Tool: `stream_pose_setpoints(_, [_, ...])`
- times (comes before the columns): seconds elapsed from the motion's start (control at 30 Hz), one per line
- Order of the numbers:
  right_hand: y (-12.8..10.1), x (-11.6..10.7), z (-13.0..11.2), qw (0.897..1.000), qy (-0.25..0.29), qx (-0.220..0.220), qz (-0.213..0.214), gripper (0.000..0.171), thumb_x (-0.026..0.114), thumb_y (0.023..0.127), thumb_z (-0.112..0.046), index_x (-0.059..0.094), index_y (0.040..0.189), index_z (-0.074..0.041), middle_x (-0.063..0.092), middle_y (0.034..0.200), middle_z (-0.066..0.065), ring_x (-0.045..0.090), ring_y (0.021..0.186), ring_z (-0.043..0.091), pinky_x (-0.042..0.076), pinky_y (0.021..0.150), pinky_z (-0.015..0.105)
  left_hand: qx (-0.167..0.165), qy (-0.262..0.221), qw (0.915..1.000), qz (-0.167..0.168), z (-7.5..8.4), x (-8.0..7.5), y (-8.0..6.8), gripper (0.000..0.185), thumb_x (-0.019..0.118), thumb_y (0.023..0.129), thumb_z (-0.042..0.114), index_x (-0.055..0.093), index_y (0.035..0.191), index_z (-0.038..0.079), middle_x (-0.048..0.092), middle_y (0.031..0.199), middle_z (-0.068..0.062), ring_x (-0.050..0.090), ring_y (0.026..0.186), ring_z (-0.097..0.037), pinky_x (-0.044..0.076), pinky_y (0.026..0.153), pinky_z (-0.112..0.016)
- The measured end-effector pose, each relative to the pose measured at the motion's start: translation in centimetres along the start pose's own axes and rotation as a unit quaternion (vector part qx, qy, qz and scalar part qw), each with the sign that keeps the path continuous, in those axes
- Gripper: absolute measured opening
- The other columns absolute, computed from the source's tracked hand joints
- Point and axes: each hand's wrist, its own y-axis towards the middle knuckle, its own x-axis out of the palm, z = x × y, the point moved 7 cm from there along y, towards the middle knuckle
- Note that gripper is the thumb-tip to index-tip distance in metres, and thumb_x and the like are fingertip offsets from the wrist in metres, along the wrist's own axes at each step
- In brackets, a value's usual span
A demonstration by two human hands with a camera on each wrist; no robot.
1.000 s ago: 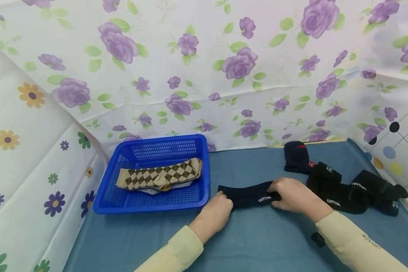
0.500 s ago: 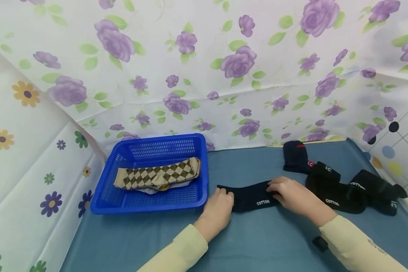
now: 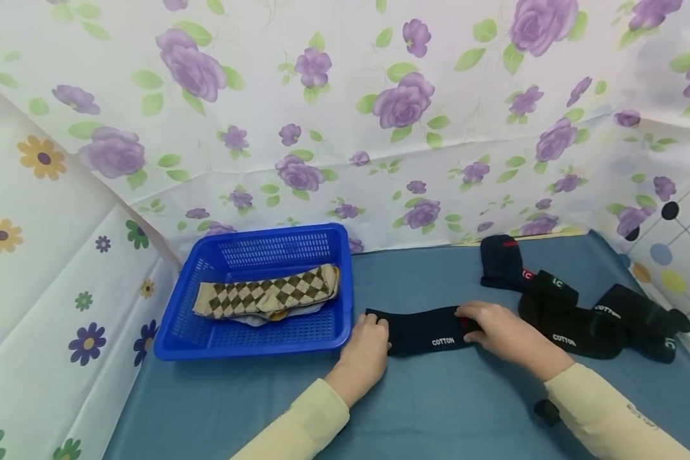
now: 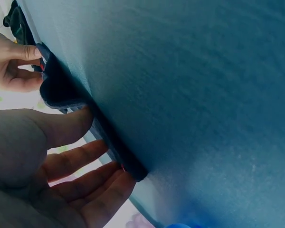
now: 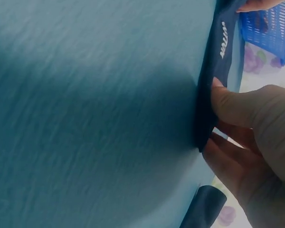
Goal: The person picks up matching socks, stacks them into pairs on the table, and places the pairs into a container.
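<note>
Both hands have slid slightly leftward with the dark sock (image 3: 425, 331), which now lies flat on the counter (image 3: 437, 409) just right of the blue basket (image 3: 247, 348), long axis running left to right. Left hand (image 3: 368, 345) presses its left end with straight fingers, right hand (image 3: 503, 332) holds its right end, thumb and fingers pinching the edge.
</note>
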Motion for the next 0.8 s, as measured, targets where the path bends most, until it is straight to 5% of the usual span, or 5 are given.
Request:
stream_pose_setpoints(0.27, [-0.1, 0.0, -0.2, 1.0, 0.008, -0.005, -0.003, 0.04, 0.071, 0.083, -0.02, 0.061, 0.121, -0.013, 0.059, 0.123, 0.007, 0.059, 0.112, 0.024, 0.052, 0.086, 0.041, 0.001, 0.0, 0.9999, 0.014, 0.2, -0.2, -0.3, 0.017, 0.066, 0.087, 0.026, 0.063, 0.097, 0.013, 0.061, 0.097, -0.005, 0.053, 0.092, -0.021, 0.049, 0.082, -0.031])
stream_pose_setpoints(0.4, [0.5, -1.9, -0.3, 0.999, 0.023, -0.006, 0.04, 0.03, 0.07, 0.084, -0.022, 0.065, 0.114, -0.018, 0.065, 0.113, 0.0, 0.062, 0.105, 0.018, 0.053, 0.083, 0.04, 0.019, 0.0, 0.9994, 0.031, 0.8, -1.2, -0.3, 0.015, 0.067, 0.085, 0.019, 0.063, 0.098, 0.012, 0.061, 0.102, -0.008, 0.055, 0.095, -0.023, 0.051, 0.081, -0.032])
stream_pose_setpoints(0.63, [2.0, -7.7, 0.1, 0.984, -0.032, -0.023, 0.176, 0.045, 0.075, 0.077, -0.019, 0.062, 0.12, -0.014, 0.053, 0.132, 0.012, 0.047, 0.124, 0.031, 0.044, 0.094, 0.054, 0.067, 0.003, 0.9881, 0.138, 3.0, -5.0, -0.3, 0.02, 0.059, 0.088, 0.02, 0.061, 0.107, 0.013, 0.061, 0.117, -0.004, 0.055, 0.111, -0.021, 0.052, 0.087, -0.037])
stream_pose_setpoints(0.8, [3.8, -8.6, 2.3, 0.99, -0.053, 0.057, 0.117, 0.073, 0.079, 0.073, -0.023, 0.046, 0.137, -0.014, 0.027, 0.15, 0.021, 0.021, 0.138, 0.046, 0.025, 0.1, 0.069, 0.076, -0.012, 0.9776, 0.196, 3.4, -6.4, 0.0, 0.027, 0.052, 0.095, 0.028, 0.058, 0.116, 0.012, 0.055, 0.131, -0.011, 0.05, 0.124, -0.026, 0.048, 0.096, -0.04])
